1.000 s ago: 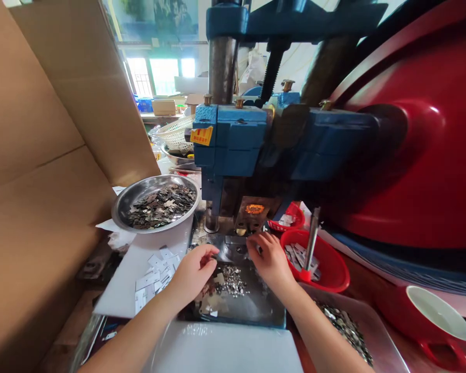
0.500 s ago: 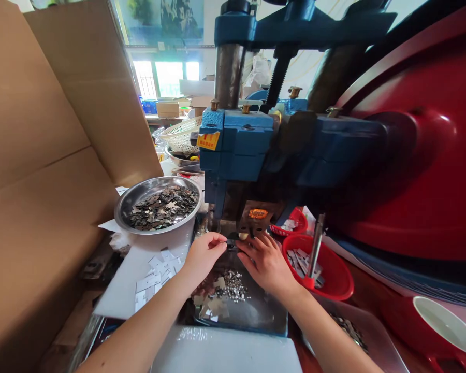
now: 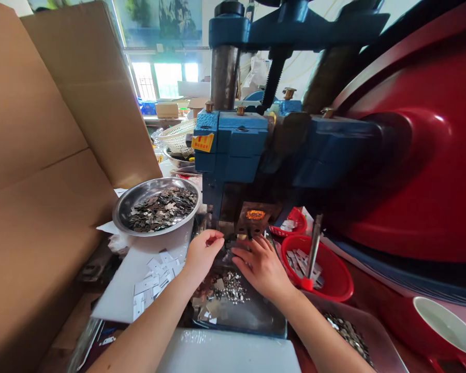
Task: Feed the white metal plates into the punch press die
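Observation:
Both my hands are at the foot of a blue press [image 3: 233,150], just below its tool block [image 3: 256,215]. My left hand [image 3: 202,256] is on the left of the die, thumb and forefinger pinched together; anything between them is too small or hidden to make out. My right hand [image 3: 262,267] lies palm down on the right, fingers stretched out and somewhat apart, with the fingertips at the die [image 3: 233,246]. Small shiny metal bits [image 3: 233,287] lie on the press bed [image 3: 260,316] just in front of my hands.
At left stands a steel bowl [image 3: 118,217] of dark metal pieces, with flat pale metal plates [image 3: 153,282] in front. Tall cardboard [image 3: 42,181] walls the left. On the right are a red basket [image 3: 344,280] with plates, an upright metal rod [image 3: 314,246], a plastic tray [image 3: 376,331] and a big red wheel [image 3: 419,155].
My left fingertips have drawn slightly left, away from the right fingers. The thin dark strip seen between my hands earlier no longer shows clearly. The view has shifted a little.

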`<control>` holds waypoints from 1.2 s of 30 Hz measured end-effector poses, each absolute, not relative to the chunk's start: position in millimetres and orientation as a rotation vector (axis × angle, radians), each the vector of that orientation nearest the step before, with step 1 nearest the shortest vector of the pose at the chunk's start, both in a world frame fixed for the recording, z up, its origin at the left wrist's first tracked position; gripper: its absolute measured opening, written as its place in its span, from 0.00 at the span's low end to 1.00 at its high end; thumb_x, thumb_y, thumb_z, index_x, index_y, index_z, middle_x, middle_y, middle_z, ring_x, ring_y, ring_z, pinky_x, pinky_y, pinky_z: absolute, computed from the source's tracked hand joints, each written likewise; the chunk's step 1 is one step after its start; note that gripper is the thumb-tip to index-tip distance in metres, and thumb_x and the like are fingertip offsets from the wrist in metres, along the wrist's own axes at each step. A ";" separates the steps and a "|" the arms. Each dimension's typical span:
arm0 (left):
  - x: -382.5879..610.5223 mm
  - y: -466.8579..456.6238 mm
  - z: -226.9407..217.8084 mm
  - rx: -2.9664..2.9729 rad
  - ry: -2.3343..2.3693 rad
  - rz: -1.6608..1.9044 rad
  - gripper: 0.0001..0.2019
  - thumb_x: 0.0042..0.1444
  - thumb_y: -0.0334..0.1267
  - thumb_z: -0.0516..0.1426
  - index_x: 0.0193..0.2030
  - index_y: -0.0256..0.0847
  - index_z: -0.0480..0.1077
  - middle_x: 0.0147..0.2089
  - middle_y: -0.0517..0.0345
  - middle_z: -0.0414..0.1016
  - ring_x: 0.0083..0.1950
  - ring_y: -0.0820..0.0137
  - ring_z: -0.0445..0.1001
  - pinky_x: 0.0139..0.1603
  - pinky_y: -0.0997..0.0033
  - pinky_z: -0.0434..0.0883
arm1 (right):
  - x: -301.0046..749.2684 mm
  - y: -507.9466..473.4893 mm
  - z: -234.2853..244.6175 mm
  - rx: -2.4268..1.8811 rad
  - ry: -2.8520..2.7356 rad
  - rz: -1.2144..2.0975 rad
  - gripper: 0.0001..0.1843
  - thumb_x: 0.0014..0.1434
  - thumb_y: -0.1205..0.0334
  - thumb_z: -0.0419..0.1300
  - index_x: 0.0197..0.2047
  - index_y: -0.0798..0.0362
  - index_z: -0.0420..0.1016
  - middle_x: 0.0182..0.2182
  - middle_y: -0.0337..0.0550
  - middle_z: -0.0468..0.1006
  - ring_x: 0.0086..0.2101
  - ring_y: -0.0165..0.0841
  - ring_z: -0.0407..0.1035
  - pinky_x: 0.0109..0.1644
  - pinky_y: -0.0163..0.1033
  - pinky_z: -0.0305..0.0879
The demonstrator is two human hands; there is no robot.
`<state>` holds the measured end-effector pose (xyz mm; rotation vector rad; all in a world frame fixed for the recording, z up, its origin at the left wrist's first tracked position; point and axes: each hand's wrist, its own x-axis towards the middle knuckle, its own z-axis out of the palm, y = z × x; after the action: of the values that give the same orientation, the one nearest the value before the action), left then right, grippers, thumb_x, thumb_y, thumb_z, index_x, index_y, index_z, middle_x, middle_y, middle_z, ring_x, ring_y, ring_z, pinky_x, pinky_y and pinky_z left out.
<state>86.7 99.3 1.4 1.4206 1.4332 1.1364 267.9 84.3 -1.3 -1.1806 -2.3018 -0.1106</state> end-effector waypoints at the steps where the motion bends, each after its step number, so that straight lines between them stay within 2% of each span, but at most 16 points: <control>1: 86.6 98.8 0.7 1.420 1.435 1.147 0.10 0.51 0.39 0.56 0.38 0.38 0.73 0.36 0.55 0.77 0.37 0.67 0.73 0.41 0.68 0.68 | 265.8 81.2 -2.7 -1.184 -2.290 -0.116 0.10 0.60 0.58 0.56 0.42 0.44 0.77 0.40 0.43 0.75 0.43 0.37 0.65 0.54 0.50 0.57; 6: 86.9 97.6 -4.2 1.425 1.424 1.169 0.10 0.52 0.39 0.56 0.38 0.38 0.73 0.35 0.56 0.77 0.36 0.67 0.73 0.39 0.69 0.69 | 257.6 69.8 -16.3 -1.291 -2.140 -0.136 0.11 0.61 0.61 0.54 0.36 0.47 0.78 0.32 0.43 0.74 0.34 0.35 0.64 0.41 0.42 0.60; 10: 88.0 96.5 -4.9 1.422 1.417 1.146 0.09 0.52 0.39 0.56 0.38 0.39 0.74 0.35 0.56 0.78 0.36 0.67 0.74 0.39 0.69 0.69 | 260.6 80.7 -20.0 -1.388 -1.957 -0.088 0.13 0.63 0.61 0.51 0.35 0.51 0.76 0.31 0.43 0.74 0.33 0.35 0.66 0.39 0.41 0.59; 16: 90.0 94.5 -6.4 1.449 1.447 1.134 0.09 0.51 0.39 0.57 0.37 0.40 0.74 0.35 0.58 0.78 0.36 0.67 0.74 0.39 0.69 0.70 | 264.4 100.5 -12.5 -1.415 -2.065 -0.214 0.13 0.61 0.60 0.53 0.32 0.48 0.78 0.29 0.43 0.74 0.33 0.36 0.65 0.35 0.39 0.56; 20: 89.9 94.0 -5.7 1.498 1.455 1.111 0.09 0.52 0.39 0.56 0.37 0.41 0.74 0.35 0.58 0.78 0.36 0.67 0.75 0.39 0.68 0.70 | 267.5 93.2 -8.8 -1.362 -2.160 -0.202 0.12 0.62 0.58 0.53 0.38 0.45 0.79 0.29 0.43 0.73 0.34 0.35 0.64 0.38 0.40 0.57; 24: 92.9 97.2 1.6 1.552 1.485 1.066 0.09 0.53 0.38 0.55 0.38 0.41 0.75 0.36 0.58 0.79 0.37 0.66 0.75 0.40 0.68 0.70 | 273.8 85.4 -8.2 -1.318 -2.231 -0.209 0.13 0.61 0.56 0.54 0.44 0.45 0.77 0.37 0.45 0.74 0.39 0.38 0.64 0.44 0.45 0.60; 28: 102.2 103.7 8.0 1.638 1.508 1.008 0.09 0.53 0.37 0.56 0.37 0.41 0.77 0.37 0.56 0.80 0.38 0.65 0.75 0.41 0.67 0.70 | 278.5 85.3 -12.3 -1.253 -2.132 -0.143 0.14 0.62 0.56 0.52 0.46 0.48 0.76 0.42 0.47 0.73 0.44 0.39 0.65 0.48 0.48 0.62; 36: 109.9 109.0 1.4 1.855 1.664 0.990 0.08 0.52 0.35 0.57 0.36 0.42 0.78 0.38 0.56 0.79 0.43 0.64 0.73 0.48 0.63 0.66 | 279.3 86.3 -16.9 -1.225 -2.106 -0.089 0.13 0.61 0.58 0.53 0.46 0.47 0.76 0.42 0.45 0.75 0.46 0.39 0.66 0.51 0.50 0.63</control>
<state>109.9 109.0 1.4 1.8547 1.6642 0.9898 279.3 86.3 -16.9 -1.2253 -2.1057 -0.0888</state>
